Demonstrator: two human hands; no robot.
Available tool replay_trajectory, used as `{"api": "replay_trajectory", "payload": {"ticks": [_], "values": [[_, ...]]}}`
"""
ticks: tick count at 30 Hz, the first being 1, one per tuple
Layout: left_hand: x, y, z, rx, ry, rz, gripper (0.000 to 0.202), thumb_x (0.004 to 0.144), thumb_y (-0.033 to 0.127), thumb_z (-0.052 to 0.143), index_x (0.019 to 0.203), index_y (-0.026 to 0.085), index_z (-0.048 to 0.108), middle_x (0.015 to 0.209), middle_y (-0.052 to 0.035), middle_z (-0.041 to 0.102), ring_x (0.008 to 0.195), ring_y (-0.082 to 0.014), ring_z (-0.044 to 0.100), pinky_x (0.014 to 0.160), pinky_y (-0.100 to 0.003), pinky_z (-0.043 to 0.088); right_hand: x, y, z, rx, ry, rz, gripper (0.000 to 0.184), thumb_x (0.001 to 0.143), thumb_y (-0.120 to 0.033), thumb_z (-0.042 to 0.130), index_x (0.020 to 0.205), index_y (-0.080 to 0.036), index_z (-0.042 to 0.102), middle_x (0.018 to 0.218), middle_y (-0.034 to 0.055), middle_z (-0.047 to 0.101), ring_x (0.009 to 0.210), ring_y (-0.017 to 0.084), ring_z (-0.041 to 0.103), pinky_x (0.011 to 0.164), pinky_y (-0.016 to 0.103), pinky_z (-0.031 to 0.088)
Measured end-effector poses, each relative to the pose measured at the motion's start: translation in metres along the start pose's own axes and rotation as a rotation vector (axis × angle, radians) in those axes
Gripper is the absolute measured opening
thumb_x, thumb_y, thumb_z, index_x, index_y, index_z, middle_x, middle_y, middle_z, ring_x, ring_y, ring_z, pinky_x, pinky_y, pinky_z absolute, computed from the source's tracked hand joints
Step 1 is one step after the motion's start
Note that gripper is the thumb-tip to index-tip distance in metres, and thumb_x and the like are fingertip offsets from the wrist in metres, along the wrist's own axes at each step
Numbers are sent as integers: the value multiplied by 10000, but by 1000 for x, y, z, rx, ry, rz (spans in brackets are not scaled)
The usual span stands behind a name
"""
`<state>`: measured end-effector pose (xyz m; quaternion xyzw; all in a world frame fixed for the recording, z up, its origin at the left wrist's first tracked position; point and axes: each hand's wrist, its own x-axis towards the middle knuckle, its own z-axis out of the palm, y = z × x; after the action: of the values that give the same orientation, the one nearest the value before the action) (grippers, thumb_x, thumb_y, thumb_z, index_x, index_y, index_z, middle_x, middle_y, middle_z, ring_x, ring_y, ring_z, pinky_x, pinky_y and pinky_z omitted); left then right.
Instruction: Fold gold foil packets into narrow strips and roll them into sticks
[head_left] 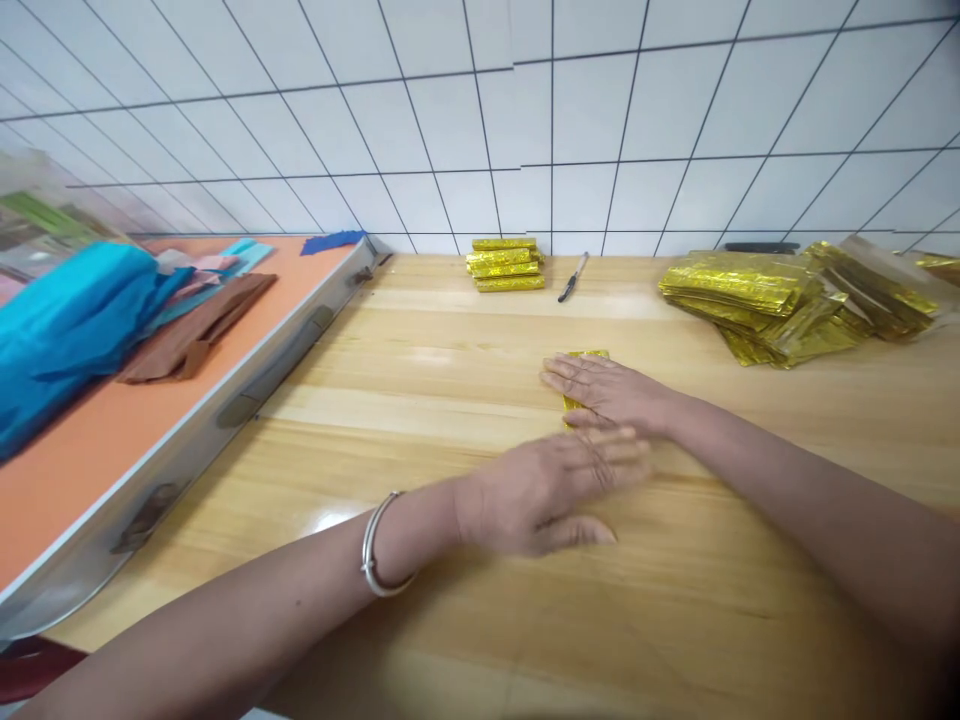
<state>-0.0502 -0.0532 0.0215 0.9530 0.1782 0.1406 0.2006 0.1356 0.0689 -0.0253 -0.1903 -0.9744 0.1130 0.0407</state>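
Note:
My right hand [611, 390] lies flat over a small piece of shiny gold foil [574, 404] on the wooden table. Only the foil's upper edge and left side show past the fingers. Nearer to me, my left hand [555, 490] is stretched out with its thumb apart, slightly blurred, just in front of the right hand. Nothing shows in its fingers, and whether it touches the table I cannot tell. A silver bangle [369, 548] circles the left wrist.
Folded gold foil strips [506, 265] are stacked by the tiled wall, beside a pen [574, 278]. A larger pile of gold foil sheets [742, 295] lies at the right. On the left, an orange-topped case [225, 400] bears blue cloth [75, 325] and brown cloth [202, 330].

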Motion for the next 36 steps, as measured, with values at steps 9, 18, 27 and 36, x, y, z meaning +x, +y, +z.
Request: {"api": "replay_trajectory", "payload": {"ticks": [9,18,27,36], "values": [[-3,-15,22,192,-107,-172,808,881,613,354,1447,53,214,1528,-188,86,1426,-293,1,1167,-452,90,1,2,-4,68,-2,-1,564,943,-398,350,1465,-220,230,1535,76,200,1411,211,145,1128,449,174],[-1,-17,14,97,-218,-233,797,885,625,322,1467,101,171,1539,-126,100,1432,-256,31,1178,-414,47,24,34,-7,51,2,2,582,942,-448,318,1473,-244,197,1539,41,181,1411,220,152,1129,447,156],[-1,-16,15,97,-189,-235,781,885,623,325,1460,109,203,1534,-128,132,1430,-263,69,1178,-418,74,47,61,-8,-54,70,6,557,947,-456,295,1436,-190,320,1517,90,254,1387,238,234,1105,446,207],[0,-12,18,147,-163,-226,794,876,642,322,1451,102,232,1527,-147,158,1423,-274,115,1170,-429,113,38,53,-26,-259,379,223,400,948,-309,333,1142,-136,638,1273,139,584,1197,264,508,986,453,385]]}}
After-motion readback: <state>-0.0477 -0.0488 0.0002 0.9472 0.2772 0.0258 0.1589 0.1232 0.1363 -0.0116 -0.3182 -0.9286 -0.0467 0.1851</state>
